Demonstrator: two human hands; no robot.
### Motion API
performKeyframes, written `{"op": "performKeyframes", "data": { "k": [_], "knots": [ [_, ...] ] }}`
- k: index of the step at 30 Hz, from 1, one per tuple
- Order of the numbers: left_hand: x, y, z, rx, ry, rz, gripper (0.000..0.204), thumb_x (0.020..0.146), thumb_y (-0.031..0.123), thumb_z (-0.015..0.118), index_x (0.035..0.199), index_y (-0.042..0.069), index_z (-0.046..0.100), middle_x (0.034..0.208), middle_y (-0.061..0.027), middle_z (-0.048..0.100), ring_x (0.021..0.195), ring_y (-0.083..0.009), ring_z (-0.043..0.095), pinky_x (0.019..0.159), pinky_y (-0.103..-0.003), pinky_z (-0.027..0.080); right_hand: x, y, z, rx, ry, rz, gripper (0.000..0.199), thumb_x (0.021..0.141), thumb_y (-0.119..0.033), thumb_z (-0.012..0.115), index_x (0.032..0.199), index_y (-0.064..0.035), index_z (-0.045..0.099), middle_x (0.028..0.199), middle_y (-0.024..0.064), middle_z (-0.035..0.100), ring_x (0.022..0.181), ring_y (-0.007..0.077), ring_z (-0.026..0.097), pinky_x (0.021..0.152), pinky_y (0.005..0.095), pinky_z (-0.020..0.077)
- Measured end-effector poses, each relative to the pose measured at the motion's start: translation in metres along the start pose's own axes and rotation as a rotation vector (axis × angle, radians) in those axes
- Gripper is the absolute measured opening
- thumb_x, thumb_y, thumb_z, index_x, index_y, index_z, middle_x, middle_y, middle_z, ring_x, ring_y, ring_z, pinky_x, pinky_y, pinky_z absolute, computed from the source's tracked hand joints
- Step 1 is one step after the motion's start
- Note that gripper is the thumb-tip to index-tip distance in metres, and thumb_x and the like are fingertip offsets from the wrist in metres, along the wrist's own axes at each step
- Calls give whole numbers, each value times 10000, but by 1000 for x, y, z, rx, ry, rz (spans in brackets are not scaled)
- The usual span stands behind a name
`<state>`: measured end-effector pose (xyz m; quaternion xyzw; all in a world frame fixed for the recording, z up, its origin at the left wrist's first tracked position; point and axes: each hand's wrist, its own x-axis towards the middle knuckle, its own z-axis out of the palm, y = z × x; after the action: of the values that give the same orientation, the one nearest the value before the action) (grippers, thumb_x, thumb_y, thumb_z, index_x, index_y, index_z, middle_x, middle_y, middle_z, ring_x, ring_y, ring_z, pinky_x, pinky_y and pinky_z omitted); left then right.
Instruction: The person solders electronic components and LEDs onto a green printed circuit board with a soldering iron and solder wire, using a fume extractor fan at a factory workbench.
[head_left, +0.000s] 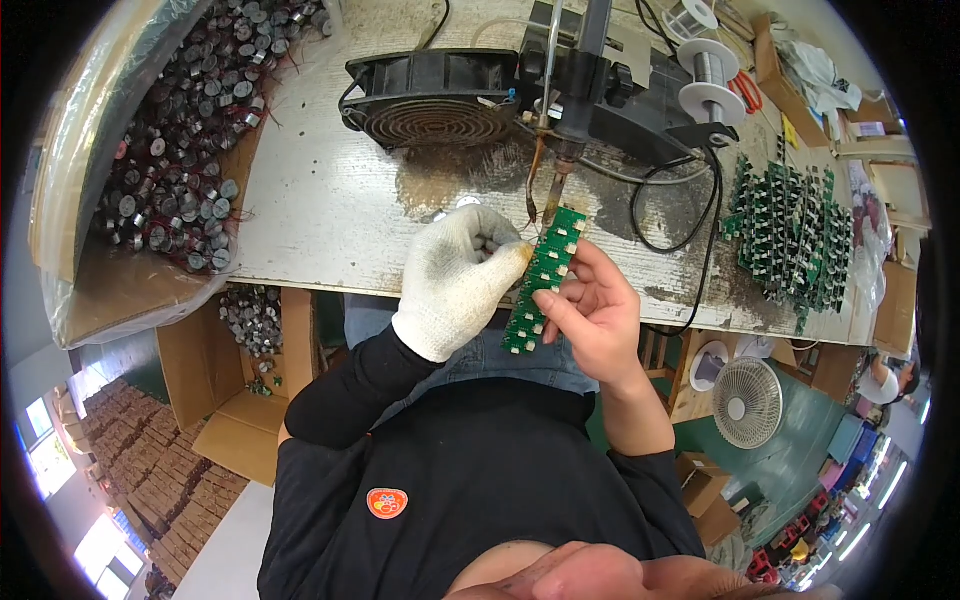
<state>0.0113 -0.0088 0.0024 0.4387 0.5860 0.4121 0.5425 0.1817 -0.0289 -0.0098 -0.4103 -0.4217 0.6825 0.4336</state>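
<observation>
A long green circuit board strip (546, 275) with a row of small white connectors is tilted in front of the bench edge. My bare right hand (606, 312) grips it along its right side, thumb on top and fingers beneath. On the other side, my left hand (448, 278), in a white knit glove, is closed in a pinch, its thumb tip by the board's left edge. Whatever lies between those gloved fingers is hidden. Just above the board's upper end, a soldering iron tip (555, 192) points down from its stand, beside a thin feed tube (533, 190).
At the left, an open bag-lined box (190, 150) holds many small round metal parts with red wires. Behind stands a black fan (435, 95). Solder wire spools (708, 85), a looping black cable (690, 230) and a pile of green boards (795, 230) occupy the right.
</observation>
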Motion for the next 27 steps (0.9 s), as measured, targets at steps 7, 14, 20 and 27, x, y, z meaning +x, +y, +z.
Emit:
{"op": "performKeyframes", "data": {
  "k": [7, 14, 20, 27],
  "knots": [
    [0, -5, 2, 72, 14, 73, 179, 781, 129, 669, 823, -39, 625, 700, -65, 604, 657, -89, 557, 590, -242, 454, -2, 1, -2, -2, -2, 9, 512, 841, 66, 599, 1312, 58, 396, 1047, 103, 574, 708, 76, 587, 495, 183, 460],
    [0, -2, -6, -21, 2, 28, 153, 801, 102, 657, 830, -41, 612, 713, -45, 608, 648, -75, 552, 573, -231, 446, 2, 5, 5, -3, 6, 13, 510, 837, 77, 594, 1309, 59, 401, 1060, 110, 576, 698, 85, 588, 491, 193, 462],
    [-4, -3, -15, 229, -54, 185, 195, 786, 105, 678, 923, -18, 613, 800, -78, 629, 762, -134, 600, 684, -278, 484, -2, 2, -3, 36, 58, 64, 506, 834, 79, 596, 1300, 54, 401, 1111, 147, 578, 626, 125, 592, 471, 221, 463],
    [15, -27, -118, 557, 447, 463, 299, 755, 106, 702, 1012, -9, 602, 984, -143, 619, 757, -209, 636, 676, -317, 516, 2, 6, -11, 13, 91, -17, 456, 845, 63, 568, 1270, 88, 407, 1040, 137, 582, 643, 112, 602, 455, 203, 511]
  ]
}}
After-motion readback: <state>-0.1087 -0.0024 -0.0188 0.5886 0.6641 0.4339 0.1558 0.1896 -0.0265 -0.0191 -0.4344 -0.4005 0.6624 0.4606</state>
